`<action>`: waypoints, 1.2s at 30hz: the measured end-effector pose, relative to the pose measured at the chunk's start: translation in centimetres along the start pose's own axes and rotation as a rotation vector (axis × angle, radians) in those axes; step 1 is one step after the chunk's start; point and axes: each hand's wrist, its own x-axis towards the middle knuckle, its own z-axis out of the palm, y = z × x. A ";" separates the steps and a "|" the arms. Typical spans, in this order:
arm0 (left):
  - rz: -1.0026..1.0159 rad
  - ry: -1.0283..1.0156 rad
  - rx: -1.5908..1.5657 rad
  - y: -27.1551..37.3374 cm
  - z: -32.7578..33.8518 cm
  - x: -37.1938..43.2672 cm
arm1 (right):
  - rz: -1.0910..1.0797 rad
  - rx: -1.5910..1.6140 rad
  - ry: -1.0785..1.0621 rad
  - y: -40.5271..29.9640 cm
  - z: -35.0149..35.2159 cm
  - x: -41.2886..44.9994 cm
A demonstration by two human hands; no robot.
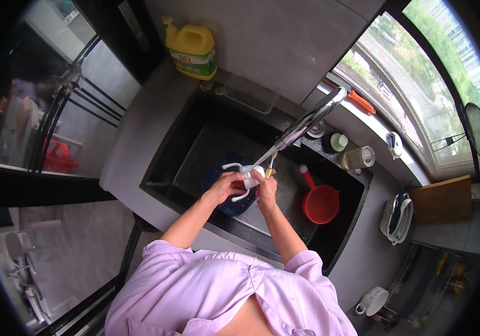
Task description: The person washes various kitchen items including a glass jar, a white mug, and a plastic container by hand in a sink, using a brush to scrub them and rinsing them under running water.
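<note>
Under the chrome faucet (303,122), a stream of water falls onto a white plastic part with curved arms (249,179). My left hand (226,187) grips this part from the left. My right hand (266,189) holds its right side, and a yellow-and-white toothbrush (270,168) stands up between its fingers. Below both hands, a dark blue basin (232,206) rests in the black sink (206,130); the hands partly hide it. To the right in the sink lies a red plastic dipper (321,204).
A yellow detergent jug (192,50) and a clear tray (248,94) stand behind the sink. Right of the faucet are a glass jar (359,158) and a green-lidded container (337,142). A utensil basket (396,218), a wooden cutting board (441,200) and a white mug (373,300) are farther right.
</note>
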 end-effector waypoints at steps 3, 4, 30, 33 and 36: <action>0.002 -0.029 0.052 0.2 0.5 0.6 | 0.000 -0.050 -0.005 -0.4 -0.5 -0.3; -0.005 0.005 0.059 0.2 0.7 0.6 | 0.008 -0.055 -0.028 -0.6 -0.6 -0.4; 0.047 -0.032 -0.188 -1.4 0.2 0.5 | -0.044 0.036 -0.072 -0.1 -1.7 -2.9; 0.034 0.006 -0.197 -2.1 0.2 0.4 | 0.037 0.008 -0.238 0.1 -1.7 -3.1; 0.130 0.084 -0.036 -2.4 -0.4 0.6 | -0.003 0.039 -0.333 0.2 -1.5 -3.4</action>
